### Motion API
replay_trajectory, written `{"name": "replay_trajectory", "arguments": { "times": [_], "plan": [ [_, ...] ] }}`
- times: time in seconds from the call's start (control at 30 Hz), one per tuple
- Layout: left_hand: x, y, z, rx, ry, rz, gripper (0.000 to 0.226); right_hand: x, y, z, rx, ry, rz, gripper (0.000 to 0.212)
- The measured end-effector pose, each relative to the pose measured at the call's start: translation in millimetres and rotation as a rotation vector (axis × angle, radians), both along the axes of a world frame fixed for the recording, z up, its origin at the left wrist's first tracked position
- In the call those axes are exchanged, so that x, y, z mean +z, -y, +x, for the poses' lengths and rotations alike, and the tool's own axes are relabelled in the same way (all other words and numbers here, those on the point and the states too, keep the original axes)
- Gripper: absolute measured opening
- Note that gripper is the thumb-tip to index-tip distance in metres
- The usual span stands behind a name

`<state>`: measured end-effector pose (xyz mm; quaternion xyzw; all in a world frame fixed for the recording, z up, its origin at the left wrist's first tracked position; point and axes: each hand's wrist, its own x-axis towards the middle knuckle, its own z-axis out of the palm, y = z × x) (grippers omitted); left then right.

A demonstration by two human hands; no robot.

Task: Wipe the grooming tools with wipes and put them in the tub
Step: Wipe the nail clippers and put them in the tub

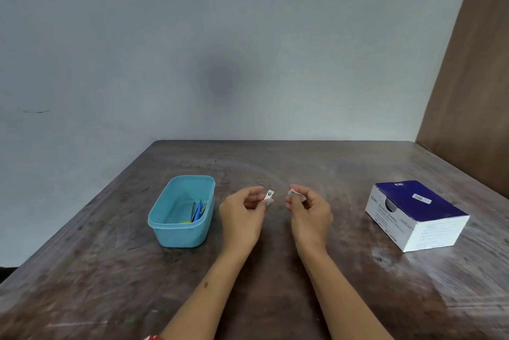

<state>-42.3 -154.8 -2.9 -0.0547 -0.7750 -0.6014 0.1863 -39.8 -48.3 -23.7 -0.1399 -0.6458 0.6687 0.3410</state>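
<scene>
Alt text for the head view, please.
Over a dark table, the left hand holds a small nail clipper and the right hand a wipe. A blue tub sits left, a swab box right.

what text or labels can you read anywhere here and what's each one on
"BD" on the navy top of the swab box, and again on its white front face.
"Alcohol Swabs" on the same white front face.
The smaller lines beneath that, the side-panel print and the white sticker on top are too small and blurred to read.
No text is readable on the blue tub, the nail clipper or the wipe.
</scene>
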Motion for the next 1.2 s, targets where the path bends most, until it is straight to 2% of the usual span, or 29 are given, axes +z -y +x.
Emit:
{"name": "replay_trajectory", "arguments": {
  "times": [0.1,0.2,0.47,0.7,0.87,1.03,1.2],
  "plan": [
    [1,-1,3,-0.118,0.184,0.358,0.030,1,-1,0,-0.040,0.007,0.063,0.021],
    [4,-6,9,-0.172,0.269,0.518,0.029,5,1,3,0.023,0.005,-0.019,0.015],
    [5,-6,12,-0.217,0.240,0.518,0.024,13,9,12,0.129,-0.019,-0.053,0.019],
    [1,-6,8,-0.208,0.275,0.516,0.025,17,12,17,0.084,-0.035,0.139,0.030],
    [0,-2,5,-0.204,0.257,0.474,0.029,17,15,20,0.141,-0.051,0.204,0.023],
    [-1,0,4,-0.175,0.248,0.405,0.038,16,14,19,0.150,-0.056,0.219,0.026],
    [-2,0,3,-0.175,0.210,0.360,0.040,15,12,17,0.200,-0.057,0.169,0.022]
  ]
}}
